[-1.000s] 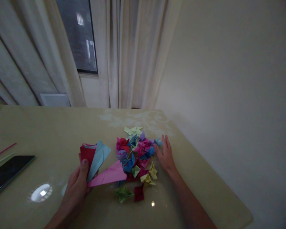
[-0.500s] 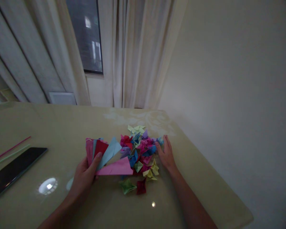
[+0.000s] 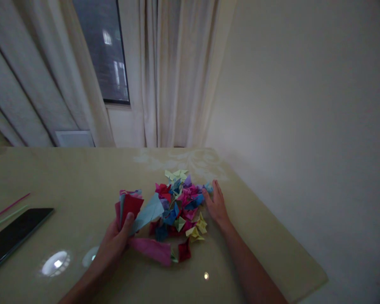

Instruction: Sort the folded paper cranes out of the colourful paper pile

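My left hand (image 3: 114, 242) is closed on a fan of coloured paper sheets (image 3: 136, 209), red, light blue and pink, with the thumb on top; a pink sheet (image 3: 152, 250) droops from the bunch onto the table. The sheets press against the left side of a pile of small folded paper pieces (image 3: 180, 202) in pink, blue, yellow, green and purple. My right hand (image 3: 215, 204) lies flat with fingers stretched out against the pile's right side.
The table (image 3: 66, 177) has a glossy yellowish top and meets a plain wall on the right. A dark phone or tablet (image 3: 14, 236) and two thin sticks (image 3: 8, 207) lie at the left. Curtains and a dark window stand behind.
My left hand has pushed the sheets rightward into the pile, covering the green and red pieces at the front. The pink sheet has swung down. My right hand has stayed by the pile.
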`<state>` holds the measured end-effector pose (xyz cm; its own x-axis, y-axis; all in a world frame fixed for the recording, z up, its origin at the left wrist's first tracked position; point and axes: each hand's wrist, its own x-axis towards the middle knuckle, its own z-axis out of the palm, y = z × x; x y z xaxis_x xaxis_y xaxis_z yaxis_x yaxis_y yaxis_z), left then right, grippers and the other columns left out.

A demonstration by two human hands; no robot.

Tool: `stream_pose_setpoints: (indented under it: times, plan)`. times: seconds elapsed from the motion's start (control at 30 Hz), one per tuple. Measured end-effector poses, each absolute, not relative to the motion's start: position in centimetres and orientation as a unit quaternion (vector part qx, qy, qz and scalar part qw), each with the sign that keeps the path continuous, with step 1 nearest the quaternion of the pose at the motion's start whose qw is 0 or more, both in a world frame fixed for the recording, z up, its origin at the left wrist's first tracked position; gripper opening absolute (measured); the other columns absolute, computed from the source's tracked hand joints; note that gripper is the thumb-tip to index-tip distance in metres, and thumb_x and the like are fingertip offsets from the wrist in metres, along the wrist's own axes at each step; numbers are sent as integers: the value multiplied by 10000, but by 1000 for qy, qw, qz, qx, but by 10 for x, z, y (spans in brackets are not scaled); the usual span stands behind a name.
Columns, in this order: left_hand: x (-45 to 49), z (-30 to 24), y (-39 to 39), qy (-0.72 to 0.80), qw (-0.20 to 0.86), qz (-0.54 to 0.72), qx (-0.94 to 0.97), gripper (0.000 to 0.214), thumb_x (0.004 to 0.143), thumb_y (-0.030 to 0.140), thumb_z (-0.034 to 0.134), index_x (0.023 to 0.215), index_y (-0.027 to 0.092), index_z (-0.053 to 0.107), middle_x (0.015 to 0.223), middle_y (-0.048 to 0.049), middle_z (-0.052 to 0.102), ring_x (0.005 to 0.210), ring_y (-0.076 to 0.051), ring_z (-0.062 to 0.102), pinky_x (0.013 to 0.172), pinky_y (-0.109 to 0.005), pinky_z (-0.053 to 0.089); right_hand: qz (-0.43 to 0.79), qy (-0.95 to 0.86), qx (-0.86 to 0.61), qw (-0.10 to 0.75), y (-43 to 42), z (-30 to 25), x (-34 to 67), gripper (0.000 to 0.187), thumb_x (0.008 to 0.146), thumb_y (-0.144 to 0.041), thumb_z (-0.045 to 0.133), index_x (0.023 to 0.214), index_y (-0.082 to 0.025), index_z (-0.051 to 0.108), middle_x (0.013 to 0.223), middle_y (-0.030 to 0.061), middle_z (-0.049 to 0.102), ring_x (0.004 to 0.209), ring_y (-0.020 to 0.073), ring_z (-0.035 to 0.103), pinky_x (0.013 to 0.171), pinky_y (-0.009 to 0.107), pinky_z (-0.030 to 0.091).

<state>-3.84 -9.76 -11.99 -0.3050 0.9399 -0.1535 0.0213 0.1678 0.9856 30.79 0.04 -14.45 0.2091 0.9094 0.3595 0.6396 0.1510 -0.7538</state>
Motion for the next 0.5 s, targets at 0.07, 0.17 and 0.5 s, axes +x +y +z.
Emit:
stream_pose_setpoints:
  times: [0.07, 0.17, 0.5]
  plan:
    - [-38, -113, -99, 610, 440, 527, 396, 848, 651, 900, 703, 1100, 181, 695, 814, -46, 718, 708, -226, 663, 558, -272, 512, 140, -611, -630, 459, 1, -144, 306, 1046, 918, -849, 426, 1607, -62, 406, 1686, 230, 347, 1588, 358, 300, 1303, 552, 224]
    - [-40, -99, -103, 596, 440, 551, 385, 732, 618, 825, 796, 977, 203, 655, 686, 28, 612, 564, -148, 543, 472, -220, 421, 119, -612, -624, 470, 0, -143, 302, 955, 949, -786, 457, 1587, -75, 440, 1668, 236, 380, 1572, 368, 331, 1284, 583, 257]
    - [7, -81, -94, 529, 377, 541, 534, 671, 718, 686, 813, 1165, 199, 695, 1041, -83, 779, 866, -270, 723, 684, -318, 582, 114, -619, -611, 480, -3, -137, 292, 859, 983, -698, 476, 1593, -96, 434, 1667, 225, 390, 1564, 356, 350, 1274, 569, 280]
